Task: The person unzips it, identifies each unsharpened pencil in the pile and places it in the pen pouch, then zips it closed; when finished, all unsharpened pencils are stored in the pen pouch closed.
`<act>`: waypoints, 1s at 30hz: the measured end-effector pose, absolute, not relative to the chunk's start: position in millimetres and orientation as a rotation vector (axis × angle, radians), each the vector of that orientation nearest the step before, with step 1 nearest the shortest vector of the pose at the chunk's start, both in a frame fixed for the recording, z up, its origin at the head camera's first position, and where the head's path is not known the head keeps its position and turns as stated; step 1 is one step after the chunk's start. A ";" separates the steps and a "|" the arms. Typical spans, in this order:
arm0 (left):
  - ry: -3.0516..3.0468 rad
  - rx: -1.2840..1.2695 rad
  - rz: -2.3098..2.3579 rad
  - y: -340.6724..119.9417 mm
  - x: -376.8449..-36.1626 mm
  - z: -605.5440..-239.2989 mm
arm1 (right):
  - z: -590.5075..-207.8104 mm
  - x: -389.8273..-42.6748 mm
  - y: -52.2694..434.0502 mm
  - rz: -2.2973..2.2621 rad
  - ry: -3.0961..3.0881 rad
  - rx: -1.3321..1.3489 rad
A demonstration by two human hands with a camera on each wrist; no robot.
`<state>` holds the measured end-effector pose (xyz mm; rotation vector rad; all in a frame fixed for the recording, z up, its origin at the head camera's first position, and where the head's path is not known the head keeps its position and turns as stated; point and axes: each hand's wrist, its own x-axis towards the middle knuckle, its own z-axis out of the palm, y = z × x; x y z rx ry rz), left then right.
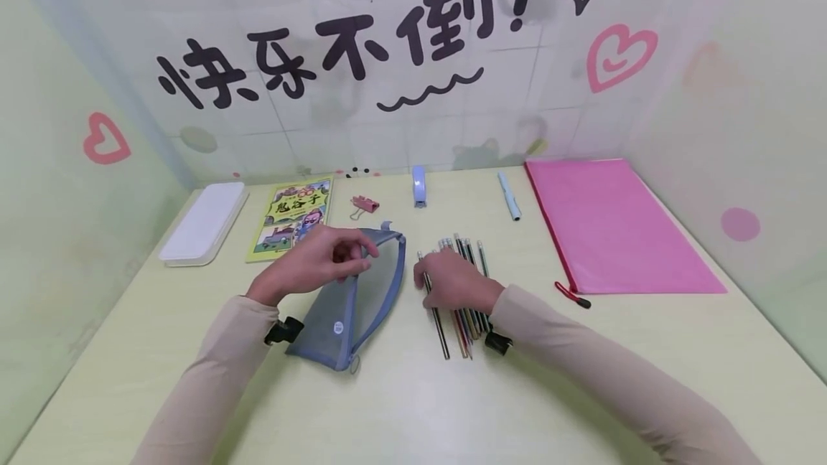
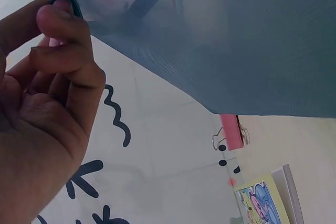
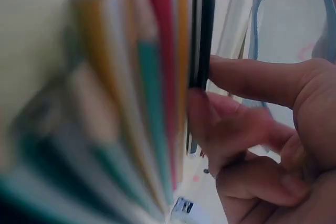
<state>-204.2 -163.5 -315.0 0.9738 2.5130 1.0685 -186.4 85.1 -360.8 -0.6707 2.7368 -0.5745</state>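
A blue-grey mesh pencil case (image 1: 321, 321) lies unzipped, its mouth gaping toward the right. Thumb and fingers of my left hand (image 1: 316, 262) pinch its upper rim; in the left wrist view the mesh case (image 2: 236, 51) spreads out beside that hand (image 2: 58, 77). My right hand (image 1: 457, 280) is over the left side of a bunch of pencils (image 1: 474, 321). It pinches a black striped pencil (image 1: 442, 339) at the bunch's edge, the black pencil (image 3: 205, 24) showing between thumb and finger in the right wrist view. Green, red and yellow pencils (image 3: 152, 93) fan out beside it.
Along the back stand a white box (image 1: 205, 224), a yellow comic booklet (image 1: 284, 217), a pink binder clip (image 1: 365, 204), a light-blue stapler (image 1: 419, 186) and a light-blue pen (image 1: 509, 196). A pink zip folder (image 1: 620, 228) lies at the right, near the wall.
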 end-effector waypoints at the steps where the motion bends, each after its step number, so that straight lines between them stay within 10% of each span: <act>1: 2.512 0.974 1.070 -163.2 -204.2 -314.2 | -360.5 -187.0 82.8 -0.585 2.730 -0.653; 30: 2.586 0.786 1.253 -147.0 -199.7 -327.6 | -338.2 -187.6 93.6 -1.538 2.544 -0.248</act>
